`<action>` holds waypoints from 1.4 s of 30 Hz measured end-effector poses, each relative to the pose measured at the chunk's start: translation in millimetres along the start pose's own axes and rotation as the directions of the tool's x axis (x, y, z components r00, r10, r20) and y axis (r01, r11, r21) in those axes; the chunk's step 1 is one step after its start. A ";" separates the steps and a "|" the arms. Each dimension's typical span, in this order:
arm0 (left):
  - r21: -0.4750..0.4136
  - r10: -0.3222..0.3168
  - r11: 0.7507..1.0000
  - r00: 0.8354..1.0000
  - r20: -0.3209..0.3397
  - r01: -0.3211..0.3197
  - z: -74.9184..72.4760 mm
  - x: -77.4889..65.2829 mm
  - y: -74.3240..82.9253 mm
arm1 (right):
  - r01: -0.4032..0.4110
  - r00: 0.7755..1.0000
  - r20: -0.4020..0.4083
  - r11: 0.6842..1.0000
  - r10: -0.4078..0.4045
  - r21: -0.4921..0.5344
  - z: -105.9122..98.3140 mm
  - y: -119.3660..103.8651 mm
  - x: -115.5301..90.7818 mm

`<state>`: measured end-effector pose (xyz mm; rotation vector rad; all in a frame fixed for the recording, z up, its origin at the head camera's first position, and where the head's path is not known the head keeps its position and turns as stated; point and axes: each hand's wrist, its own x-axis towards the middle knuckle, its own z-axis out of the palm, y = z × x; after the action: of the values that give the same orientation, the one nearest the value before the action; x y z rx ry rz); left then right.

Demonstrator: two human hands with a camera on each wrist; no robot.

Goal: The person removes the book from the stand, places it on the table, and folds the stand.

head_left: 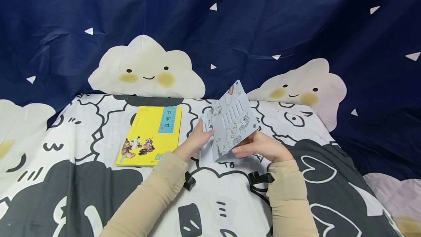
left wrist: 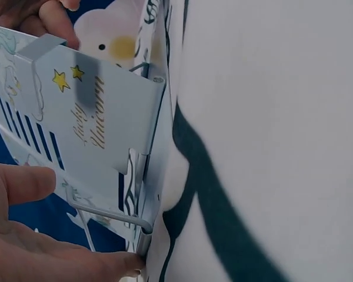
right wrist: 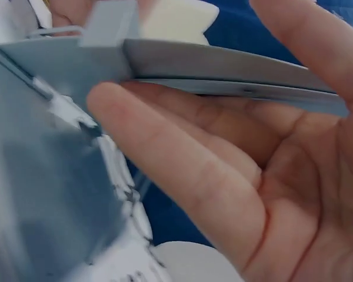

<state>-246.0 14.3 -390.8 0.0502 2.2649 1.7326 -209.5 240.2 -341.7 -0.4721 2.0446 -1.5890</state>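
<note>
A pale blue folding book stand (head_left: 230,120) with unicorn, rainbow and star prints stands partly unfolded on the bedding, its slotted panel tilted up. My left hand (head_left: 200,136) holds the stand's left side, thumb toward the panel. In the left wrist view, that hand's fingers (left wrist: 115,262) reach the hinged lower edge beside a bent wire support (left wrist: 109,212). At the right, my right hand (head_left: 260,147) supports the panel's lower right edge. The right wrist view has its long fingers (right wrist: 188,158) nearly straight, some tucked behind the panel, thumb spread away. A bent metal lip (left wrist: 40,48) juts from the panel.
A yellow book (head_left: 149,134) with a blue title strip lies flat to the left of the stand. Black and white cartoon-print bedding (head_left: 217,200) spreads beneath. Behind hangs a navy cloth (head_left: 230,28) with cloud faces. Black straps (head_left: 260,177) sit at both wrists.
</note>
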 end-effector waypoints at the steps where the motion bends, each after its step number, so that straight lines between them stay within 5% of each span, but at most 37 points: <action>1: -0.006 -0.006 1.000 1.000 -0.001 0.006 0.1 -0.6 -0.4 | -0.001 1.000 -0.007 1.000 0.001 -0.010 -0.9 -2.2 -1.9; 8: 0.004 0.002 1.000 1.000 -0.013 -0.002 2.7 -9.3 1.6 | 0.007 0.993 -0.120 0.992 -0.022 -0.128 -1.1 -19.3 -11.1; 16: -0.101 0.100 0.990 0.995 -0.024 -0.102 9.1 -30.1 17.5 | 0.078 0.976 -0.187 0.982 -0.110 -0.172 8.6 -28.3 -11.6; 23: -0.145 0.220 0.966 0.975 0.016 -0.216 14.7 -44.5 31.7 | 0.156 0.974 -0.142 0.975 -0.179 -0.159 24.6 -38.0 -8.6; 29: -0.223 0.221 0.955 0.972 0.085 -0.198 16.5 -53.9 39.1 | 0.209 0.968 -0.105 0.962 -0.229 -0.173 38.1 -45.8 -7.2; 34: -0.249 0.279 0.939 0.950 0.138 -0.239 16.7 -57.8 39.9 | 0.234 0.965 -0.068 0.946 -0.254 -0.224 50.7 -49.6 -4.7; 42: -0.275 0.344 0.912 0.933 0.109 -0.305 17.2 -59.9 39.3 | 0.225 0.966 -0.056 0.930 -0.251 -0.292 64.7 -51.0 -0.4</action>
<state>-190.2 29.3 -345.2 0.5192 1.9912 2.0913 -173.2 176.2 -304.7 -0.7925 2.3764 -1.4759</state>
